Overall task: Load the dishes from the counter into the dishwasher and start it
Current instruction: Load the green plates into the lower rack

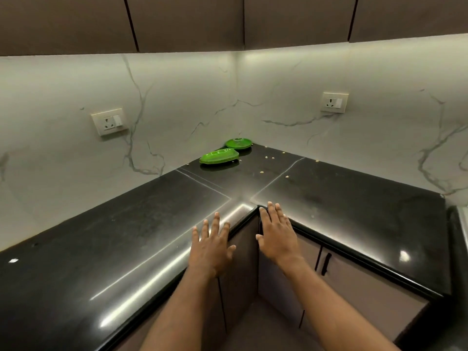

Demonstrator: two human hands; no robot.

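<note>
Setting: a corner kitchen seen from head height, where a glossy black L-shaped surface meets a white, grey-veined wall under strip lighting
Left hand: the left hand lies flat at 6 o'clock, palm down, fingers straight and spread over the near edge of the surface, holding nothing; whether it presses the stone or hovers just above cannot be told
Right hand: the right hand, just beside it, is likewise flat with straight fingers, its fingertips reaching over the rim at the inner corner, gripping nothing
Oblong dishes: a low stack of oblong green plates sits at 12 o'clock from the hands, deep in the far corner of the surface and well apart from both
Round dishes: a stack of round green plates stands just behind, at the oblong stack's 1 o'clock, near the wall; whether the two stacks touch cannot be told
Crumbs: pale crumbs dot the surface at 3 o'clock of the stacks
Sockets: a left socket is set in the wall at 10 o'clock, a right socket at 2 o'clock
Cabinets: brown upper cabinets run across 12 o'clock; lower cabinet doors stand beneath the surface, with a dark handle at 4 o'clock of the right hand
</note>
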